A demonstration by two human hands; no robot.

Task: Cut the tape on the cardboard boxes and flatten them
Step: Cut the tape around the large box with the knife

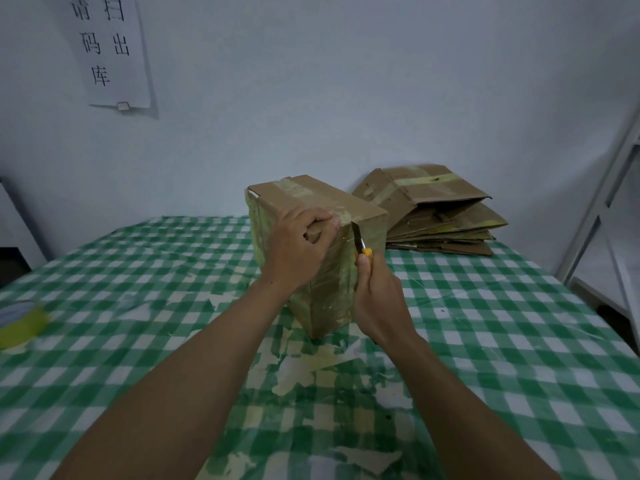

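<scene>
Grip status: both engaged. Well to the left of the cardboard box, a roll of yellowish tape lies on the checked tabletop. The left grip is clenched over the box's upper near edge, fingers curled round what looks like a flap lip, steadying it. The box stands upright on the tabletop, heavily taped. At its near right edge, just below the top corner, the blade of a yellow-handled knife points upward. The right grip is closed round the handle. Behind and to the right of the box lies a stack of flattened boxes. Assessment: the tape cut is in hand. Recommend a shallow blade, a stroke along the tape line, and the left fingers held clear of the blade path, which runs close.
</scene>
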